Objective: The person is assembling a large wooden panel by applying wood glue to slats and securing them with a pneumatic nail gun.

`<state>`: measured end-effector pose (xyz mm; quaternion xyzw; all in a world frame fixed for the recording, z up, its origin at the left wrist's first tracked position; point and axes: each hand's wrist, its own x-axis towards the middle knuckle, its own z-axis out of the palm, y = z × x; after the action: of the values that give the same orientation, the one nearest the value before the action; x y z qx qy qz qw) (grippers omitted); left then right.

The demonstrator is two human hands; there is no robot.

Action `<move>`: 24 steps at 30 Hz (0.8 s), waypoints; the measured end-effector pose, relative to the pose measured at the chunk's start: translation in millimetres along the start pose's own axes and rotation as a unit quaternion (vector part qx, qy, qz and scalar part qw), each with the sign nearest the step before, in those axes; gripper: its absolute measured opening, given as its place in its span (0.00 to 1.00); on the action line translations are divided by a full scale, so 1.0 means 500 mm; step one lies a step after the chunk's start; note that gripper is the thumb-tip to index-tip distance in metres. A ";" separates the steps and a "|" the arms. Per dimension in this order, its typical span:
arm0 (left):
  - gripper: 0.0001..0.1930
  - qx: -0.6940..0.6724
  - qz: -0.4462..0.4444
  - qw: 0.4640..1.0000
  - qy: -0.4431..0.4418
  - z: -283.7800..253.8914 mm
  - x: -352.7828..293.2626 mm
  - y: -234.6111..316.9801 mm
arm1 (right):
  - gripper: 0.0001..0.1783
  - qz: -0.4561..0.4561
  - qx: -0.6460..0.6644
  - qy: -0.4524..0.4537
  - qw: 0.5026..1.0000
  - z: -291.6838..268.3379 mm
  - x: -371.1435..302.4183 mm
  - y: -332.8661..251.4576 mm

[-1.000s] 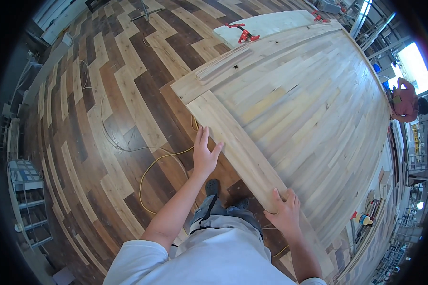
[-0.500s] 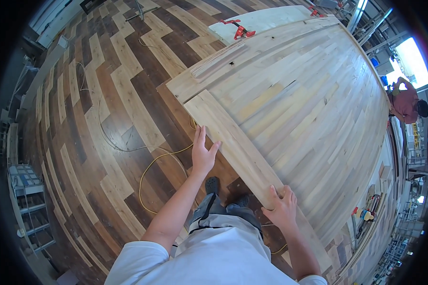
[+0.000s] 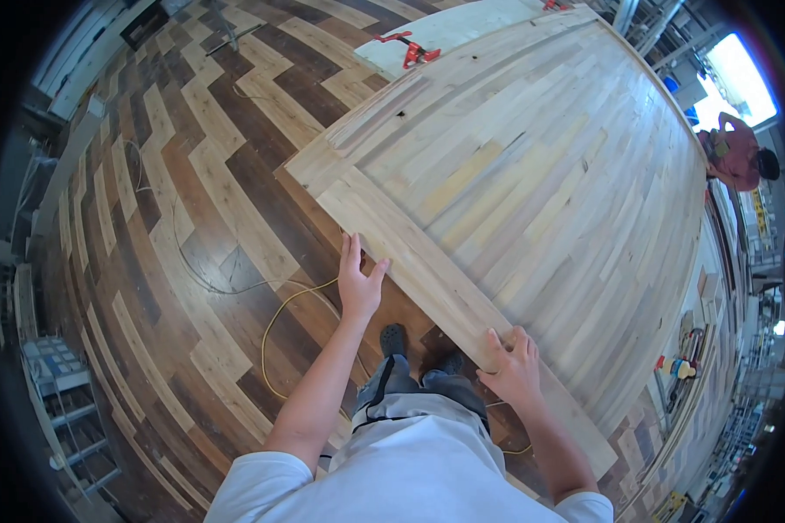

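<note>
A long pale wooden board (image 3: 436,277) lies along the near left edge of a large wooden panel (image 3: 532,200) made of many narrow strips. Its far end meets a frame piece at the panel's left corner. My left hand (image 3: 358,288) is against the board's outer edge, fingers stretched and thumb apart. Farther down the board, my right hand (image 3: 511,373) spans its width, fingers bent over the top and thumb by the outer edge. The undersides of both hands are hidden.
A red clamp (image 3: 410,50) sits on a white sheet beyond the panel. A yellow cable (image 3: 269,344) curves over the plank-patterned floor by my feet. Someone in a dark red shirt (image 3: 734,155) bends at the panel's far right. A step ladder (image 3: 74,418) stands left.
The dark gap between the board's far end and the frame piece has narrowed. My hands keep their places on the board, while the whole view has shifted slightly.
</note>
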<state>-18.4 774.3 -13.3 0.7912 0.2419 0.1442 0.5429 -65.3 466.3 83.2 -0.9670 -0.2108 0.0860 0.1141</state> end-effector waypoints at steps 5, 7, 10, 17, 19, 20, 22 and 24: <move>0.38 0.051 0.040 0.998 0.019 0.015 0.003 -0.026 | 0.45 0.018 -0.002 0.007 1.000 0.019 -0.006 0.018; 0.36 0.052 0.024 0.998 0.007 0.018 0.013 -0.064 | 0.44 0.002 0.039 -0.003 0.999 0.011 -0.005 0.024; 0.37 0.045 -0.012 0.999 -0.029 0.006 0.034 -0.082 | 0.42 -0.018 0.060 0.027 0.998 0.035 -0.010 0.042; 0.37 0.039 0.040 0.998 -0.021 0.006 0.041 -0.066 | 0.40 0.020 0.007 0.040 0.999 0.072 -0.021 0.065; 0.38 0.125 0.053 0.991 -0.013 0.007 0.045 -0.073 | 0.40 0.021 -0.005 0.050 0.999 0.076 -0.030 0.072; 0.38 0.111 0.035 0.993 -0.018 0.009 0.029 -0.046 | 0.40 0.014 -0.008 0.040 0.999 0.075 -0.035 0.071; 0.38 0.096 0.041 0.994 -0.028 0.021 0.032 -0.053 | 0.40 0.015 -0.010 0.035 0.999 0.076 -0.042 0.076; 0.38 0.090 0.039 0.995 -0.030 0.015 0.032 -0.055 | 0.40 0.006 -0.012 0.034 0.999 0.083 -0.045 0.077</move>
<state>-7.6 785.2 -42.1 0.8496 0.2067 0.1193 0.4704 -79.2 430.1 36.3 -0.9720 -0.2018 0.0511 0.1091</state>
